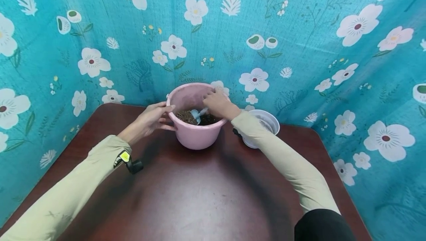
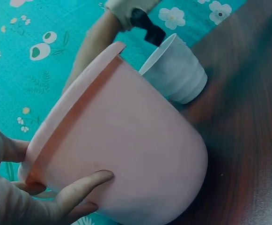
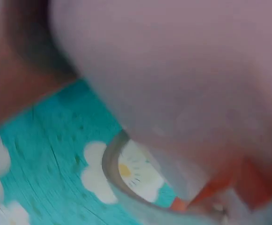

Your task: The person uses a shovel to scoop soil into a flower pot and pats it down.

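Observation:
A pink bucket [image 1: 199,135] with dark soil [image 1: 186,117] inside stands on the table, tilted toward me. At its left rim my left hand [image 1: 154,117] grips the edge, thumb over the rim and fingers spread along the outer wall. The left wrist view shows those fingertips [image 2: 100,176] against the pink side. Reaching in over the right rim, my right hand [image 1: 217,103] holds the handle of a small light-blue trowel [image 1: 196,115], its blade in the soil. In the right wrist view the bucket [image 3: 173,84] looms close and blurred.
A white plant pot [image 1: 273,121] stands just right of the bucket, partly behind my right forearm; the left wrist view shows its ribbed side [image 2: 178,75]. Beneath is a dark reddish-brown table [image 1: 199,196]. A blue floral curtain [image 1: 213,30] hangs right behind.

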The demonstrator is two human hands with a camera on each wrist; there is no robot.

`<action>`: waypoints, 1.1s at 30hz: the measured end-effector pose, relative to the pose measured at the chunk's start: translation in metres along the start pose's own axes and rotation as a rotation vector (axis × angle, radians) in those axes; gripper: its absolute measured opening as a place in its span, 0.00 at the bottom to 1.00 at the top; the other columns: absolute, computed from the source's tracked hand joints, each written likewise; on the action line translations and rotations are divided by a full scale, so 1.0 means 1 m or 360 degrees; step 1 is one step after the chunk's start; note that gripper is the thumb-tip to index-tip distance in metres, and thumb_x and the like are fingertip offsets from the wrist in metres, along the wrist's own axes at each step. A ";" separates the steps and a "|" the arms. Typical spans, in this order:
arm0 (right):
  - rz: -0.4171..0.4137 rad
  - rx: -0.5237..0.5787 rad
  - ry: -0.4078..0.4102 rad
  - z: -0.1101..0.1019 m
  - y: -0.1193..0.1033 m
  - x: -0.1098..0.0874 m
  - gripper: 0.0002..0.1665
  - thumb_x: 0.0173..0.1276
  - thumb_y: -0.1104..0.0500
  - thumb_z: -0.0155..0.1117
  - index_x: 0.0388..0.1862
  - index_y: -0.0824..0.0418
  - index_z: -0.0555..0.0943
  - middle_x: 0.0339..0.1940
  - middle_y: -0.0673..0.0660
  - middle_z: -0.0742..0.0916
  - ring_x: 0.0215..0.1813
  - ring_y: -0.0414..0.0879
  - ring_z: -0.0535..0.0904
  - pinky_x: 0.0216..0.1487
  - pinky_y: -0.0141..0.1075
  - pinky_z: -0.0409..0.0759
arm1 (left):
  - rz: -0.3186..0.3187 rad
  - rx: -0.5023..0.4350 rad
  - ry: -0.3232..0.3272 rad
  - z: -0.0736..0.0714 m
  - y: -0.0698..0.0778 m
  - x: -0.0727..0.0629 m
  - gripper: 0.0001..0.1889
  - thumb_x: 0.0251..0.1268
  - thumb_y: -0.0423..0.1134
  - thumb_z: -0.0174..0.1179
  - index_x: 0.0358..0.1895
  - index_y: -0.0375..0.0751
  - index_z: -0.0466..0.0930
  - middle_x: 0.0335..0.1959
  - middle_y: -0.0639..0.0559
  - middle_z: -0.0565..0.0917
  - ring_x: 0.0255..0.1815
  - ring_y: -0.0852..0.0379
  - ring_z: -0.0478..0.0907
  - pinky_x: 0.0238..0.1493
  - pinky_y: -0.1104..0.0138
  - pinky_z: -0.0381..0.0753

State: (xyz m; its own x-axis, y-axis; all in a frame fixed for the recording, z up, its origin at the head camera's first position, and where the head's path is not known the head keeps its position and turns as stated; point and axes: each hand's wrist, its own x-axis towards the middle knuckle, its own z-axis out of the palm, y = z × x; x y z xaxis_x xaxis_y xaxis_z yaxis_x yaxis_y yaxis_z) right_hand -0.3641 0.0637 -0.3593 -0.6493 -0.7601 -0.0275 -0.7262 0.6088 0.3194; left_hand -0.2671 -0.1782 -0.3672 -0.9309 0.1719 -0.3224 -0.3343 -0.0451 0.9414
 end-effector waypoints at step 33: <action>-0.0027 0.0675 0.0196 -0.015 0.021 -0.029 0.11 0.71 0.62 0.73 0.51 0.58 0.91 0.48 0.61 0.85 0.51 0.54 0.79 0.54 0.51 0.74 | 0.0077 0.0063 0.0042 0.002 -0.002 -0.002 0.33 0.84 0.42 0.51 0.83 0.35 0.52 0.56 0.44 0.75 0.47 0.58 0.81 0.61 0.43 0.87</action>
State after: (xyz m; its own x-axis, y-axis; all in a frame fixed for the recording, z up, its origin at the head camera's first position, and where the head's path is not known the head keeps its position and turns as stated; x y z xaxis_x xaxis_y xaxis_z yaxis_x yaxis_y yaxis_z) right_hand -0.3573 0.0949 -0.3371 -0.6232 -0.7766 0.0918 -0.7818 0.6158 -0.0980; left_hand -0.2643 -0.1762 -0.3683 -0.9495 0.1446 -0.2784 -0.2833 -0.0138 0.9589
